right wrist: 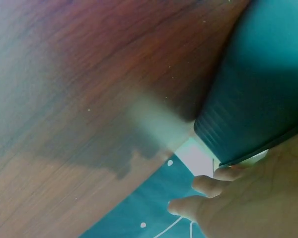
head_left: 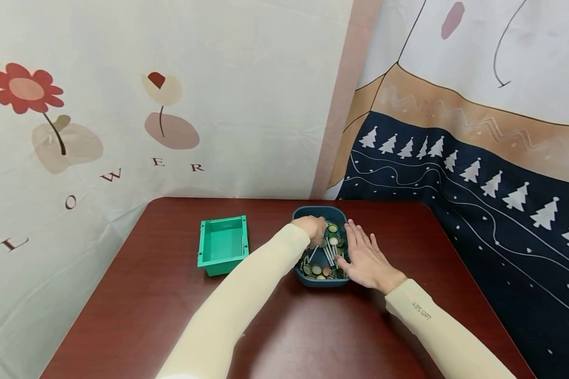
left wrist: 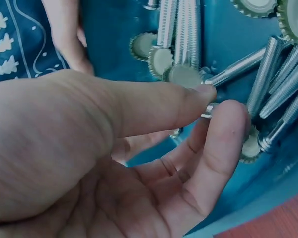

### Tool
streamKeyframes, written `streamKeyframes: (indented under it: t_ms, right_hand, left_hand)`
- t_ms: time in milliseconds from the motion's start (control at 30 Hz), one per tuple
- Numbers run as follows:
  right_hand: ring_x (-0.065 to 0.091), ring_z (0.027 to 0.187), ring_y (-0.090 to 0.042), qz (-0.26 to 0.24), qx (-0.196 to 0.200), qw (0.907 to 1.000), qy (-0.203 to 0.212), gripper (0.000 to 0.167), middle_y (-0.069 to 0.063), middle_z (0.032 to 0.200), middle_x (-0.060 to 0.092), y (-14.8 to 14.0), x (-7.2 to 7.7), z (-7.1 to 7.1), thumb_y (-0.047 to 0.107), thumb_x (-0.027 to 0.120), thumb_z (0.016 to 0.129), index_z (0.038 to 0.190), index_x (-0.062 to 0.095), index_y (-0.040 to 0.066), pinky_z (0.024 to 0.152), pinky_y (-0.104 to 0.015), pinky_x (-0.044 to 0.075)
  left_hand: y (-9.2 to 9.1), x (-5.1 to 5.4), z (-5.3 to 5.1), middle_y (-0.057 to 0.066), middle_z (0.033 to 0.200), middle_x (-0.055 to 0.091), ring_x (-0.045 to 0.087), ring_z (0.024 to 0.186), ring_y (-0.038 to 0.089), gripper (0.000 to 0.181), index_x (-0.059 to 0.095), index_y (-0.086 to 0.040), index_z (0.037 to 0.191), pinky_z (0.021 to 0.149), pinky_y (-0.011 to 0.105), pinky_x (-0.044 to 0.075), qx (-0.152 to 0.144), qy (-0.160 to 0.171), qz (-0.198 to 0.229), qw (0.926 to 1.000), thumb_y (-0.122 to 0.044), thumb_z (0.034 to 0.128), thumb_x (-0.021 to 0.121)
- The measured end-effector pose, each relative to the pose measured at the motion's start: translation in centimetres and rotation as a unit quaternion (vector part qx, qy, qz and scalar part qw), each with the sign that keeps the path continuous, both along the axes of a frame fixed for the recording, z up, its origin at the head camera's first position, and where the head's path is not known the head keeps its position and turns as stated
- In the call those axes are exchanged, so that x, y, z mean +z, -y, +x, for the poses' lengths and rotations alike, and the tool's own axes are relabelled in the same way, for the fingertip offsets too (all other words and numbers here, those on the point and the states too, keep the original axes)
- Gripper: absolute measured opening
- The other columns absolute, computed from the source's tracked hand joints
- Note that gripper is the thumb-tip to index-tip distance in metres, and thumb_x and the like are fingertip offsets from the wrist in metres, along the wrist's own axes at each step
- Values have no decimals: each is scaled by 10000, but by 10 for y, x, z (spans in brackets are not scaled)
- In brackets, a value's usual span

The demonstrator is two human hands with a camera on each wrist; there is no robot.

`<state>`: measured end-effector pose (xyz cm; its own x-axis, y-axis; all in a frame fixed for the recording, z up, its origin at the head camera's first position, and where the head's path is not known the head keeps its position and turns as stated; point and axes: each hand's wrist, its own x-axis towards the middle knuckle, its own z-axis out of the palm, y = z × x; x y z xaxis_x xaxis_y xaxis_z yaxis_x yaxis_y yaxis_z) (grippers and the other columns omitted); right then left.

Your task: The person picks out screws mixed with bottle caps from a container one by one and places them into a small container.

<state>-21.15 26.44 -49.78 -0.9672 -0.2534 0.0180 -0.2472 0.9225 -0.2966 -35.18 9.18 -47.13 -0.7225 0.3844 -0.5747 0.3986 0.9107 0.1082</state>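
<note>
A dark blue oval bin [head_left: 323, 282] holds loose bolts [head_left: 329, 252] and bottle caps [head_left: 316, 270]. Inside its far part is my left hand [head_left: 313, 227]. In the left wrist view, that hand's thumb and forefinger pinch a small shiny metal piece [left wrist: 208, 110], mostly hidden by the fingertips. Silver threaded bolts [left wrist: 265, 74] and crimped bottle caps [left wrist: 161, 60] lie just beyond the fingers. My right hand [head_left: 367, 262] rests along the bin's right rim, fingers extended. From the right wrist view, its palm side [right wrist: 258, 198] lies against the bin's outer wall [right wrist: 268, 74].
A green rectangular box [head_left: 223, 245] stands to the left of the bin, beside my left forearm. Both containers are on a reddish-brown table [head_left: 284, 337]. Printed cloth [head_left: 246, 105] hangs behind the table and down its right side.
</note>
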Motion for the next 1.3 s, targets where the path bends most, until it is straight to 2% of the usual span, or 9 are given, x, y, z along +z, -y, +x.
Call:
streamKeyframes:
  t_ms: [67, 100, 333, 433, 567, 700, 967, 1200, 1300]
  right_hand:
    - [201, 1800, -553, -22, -8, 10000, -8, 971, -241, 1962, 115, 1, 0, -1, 456, 635, 1151, 1845, 153, -22, 1411, -828, 168]
    - [196, 1801, -553, -28, -16, 10000, -9, 973, -240, 1962, 113, 1, 0, -1, 456, 636, 1150, 1847, 150, -20, 1412, -828, 165]
    - [172, 1806, -552, -11, -64, 10000, 37, 989, -234, 1965, 100, 1, -1, 1, 471, 623, 1150, 1850, 127, -20, 1413, -828, 158]
    - [166, 1808, -552, -60, -73, 9999, 41, 988, -234, 1965, 101, 1, -1, 2, 471, 623, 1150, 1851, 127, -17, 1414, -827, 154]
    - [170, 1804, -558, -115, -79, 9999, 21, 982, -240, 1962, 108, 2, -2, 3, 459, 635, 1151, 1848, 134, -19, 1412, -830, 159]
    - [176, 1797, -571, -130, -57, 9999, -11, 976, -253, 1956, 119, 2, -2, 3, 446, 647, 1157, 1845, 138, -22, 1404, -840, 169]
    - [176, 1791, -585, -155, -63, 9999, -17, 979, -261, 1952, 122, 3, 0, 1, 437, 655, 1154, 1843, 136, -25, 1393, -861, 155]
    - [166, 1792, -587, -188, -105, 9998, 1, 978, -266, 1953, 118, 3, 0, 4, 432, 657, 1153, 1841, 144, -36, 1396, -860, 140]
    - [171, 1790, -587, -197, -100, 9997, -38, 971, -269, 1951, 126, 3, 1, 5, 422, 658, 1152, 1839, 149, -40, 1395, -862, 144]
  left_hand:
    - [7, 8, 3, 121, 1569, 667, 591, 643, 160, 630, 508, -227, 1695, 568, 291, 520, 62, 141, 221, 9996, -71, 1115, 699]
    - [10, 1, -3, 112, 1585, 653, 578, 611, 146, 577, 550, -253, 1646, 543, 280, 511, 30, 241, 366, 9990, -87, 1116, 707]
    - [35, 58, 42, 169, 1515, 667, 649, 608, 156, 476, 597, -188, 1614, 606, 274, 605, 286, 236, 1242, 9916, -85, 1152, 650]
    - [45, 69, 51, 163, 1331, 700, 735, 696, 201, 508, 590, -152, 1626, 750, 340, 706, 245, 240, 1646, 9858, -56, 1133, 669]
    - [57, 74, 56, 175, 1142, 720, 853, 964, 367, 506, 584, -89, 1615, 988, 493, 725, 174, 374, 2229, 9740, -31, 1123, 687]
    - [66, 76, 59, 226, 1062, 793, 849, 1092, 466, 468, 599, -52, 1570, 1025, 565, 703, 181, 370, 2648, 9634, 3, 1115, 696]
    - [82, 84, 61, 193, 981, 859, 860, 981, 391, 410, 628, -60, 1458, 994, 540, 713, 296, 244, 3043, 9518, -2, 1083, 785]
    - [107, 92, 65, 147, 958, 850, 829, 811, 242, 353, 648, -81, 1391, 744, 305, 699, 418, 79, 3177, 9472, 9, 1077, 780]
    - [122, 94, 65, 125, 980, 803, 819, 799, 205, 344, 659, -69, 1375, 797, 356, 731, 542, -32, 3322, 9417, 29, 1068, 779]
